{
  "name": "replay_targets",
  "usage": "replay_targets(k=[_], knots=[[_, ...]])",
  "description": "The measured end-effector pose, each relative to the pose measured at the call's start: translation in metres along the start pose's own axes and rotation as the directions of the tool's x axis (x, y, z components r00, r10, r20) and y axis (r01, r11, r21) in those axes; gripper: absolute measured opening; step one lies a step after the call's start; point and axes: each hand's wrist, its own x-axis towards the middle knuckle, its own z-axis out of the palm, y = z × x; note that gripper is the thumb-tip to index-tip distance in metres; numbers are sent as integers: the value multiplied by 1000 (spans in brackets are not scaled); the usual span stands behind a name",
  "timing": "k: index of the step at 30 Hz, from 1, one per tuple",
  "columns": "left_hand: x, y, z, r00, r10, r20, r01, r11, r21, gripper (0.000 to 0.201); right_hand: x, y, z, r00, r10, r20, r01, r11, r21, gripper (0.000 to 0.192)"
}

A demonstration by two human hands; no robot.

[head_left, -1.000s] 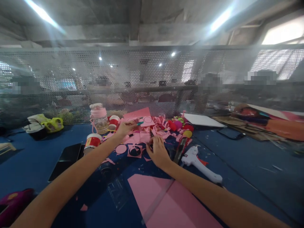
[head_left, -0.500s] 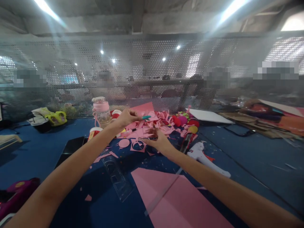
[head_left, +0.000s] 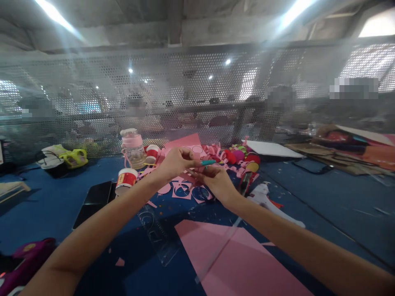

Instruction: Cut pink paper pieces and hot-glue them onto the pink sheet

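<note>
Head view: beyond the large flat pink paper sheet [head_left: 247, 259] on the blue desk [head_left: 324, 213], the right hand [head_left: 222, 187] has drawn in beside the left hand [head_left: 174, 164], whose fingers pinch a slim, pointed teal tool [head_left: 208, 163], bringing both hands together; whether the right fingers grasp anything, I cannot tell.

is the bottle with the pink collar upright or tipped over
Upright: the bottle stands with its white lid on top and base on the blue table.

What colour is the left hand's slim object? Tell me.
The slim object shows teal in the head view.
</note>
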Motion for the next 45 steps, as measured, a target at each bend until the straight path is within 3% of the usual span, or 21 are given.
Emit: replay_targets(k=[4,8,12,15,17,21,27,33,36,40,43,45], knots=[[4,2,-7,984,109,-142,-113,993,-22,27,0,-3,-1,999,36,30,-36,999,-3,25],[11,5,-24,955,169,-242,-190,979,-66,22,3,2,-7,994,104,-36,-104,994,-14,30],[19,1,-44,894,216,-394,-227,974,18,18,13,7,-21,995,41,-90,-57,982,-181,36],[25,-9,-57,848,164,-503,-229,971,-69,18,19,6,-35,995,20,-96,-45,963,-265,38],[29,-17,-64,816,45,-577,-211,952,-224,17,20,4,-42,997,29,-66,-48,951,-305,38],[33,-29,-79,776,-114,-620,-199,889,-412,16,17,7,-45,998,57,25,-44,924,-381,36],[39,-34,-99,728,-152,-668,-254,846,-469,18,18,21,-51,997,70,38,-41,858,-511,42],[40,-34,-102,697,-74,-713,-306,869,-389,16,18,21,-70,990,49,-132,-119,791,-600,52],[39,-34,-97,681,-13,-733,-311,900,-305,16,18,18,-64,986,30,-162,-113,837,-536,46],[36,-30,-85,661,160,-733,-320,944,-83,17,20,12,-52,987,48,-155,-76,981,-181,44],[31,-22,-74,696,240,-677,-341,940,-16,20,18,5,-48,978,207,-25,-205,976,74,61],[28,-16,-66,730,261,-631,-363,931,-34,21,15,2,-48,968,239,79,-247,961,121,73]])
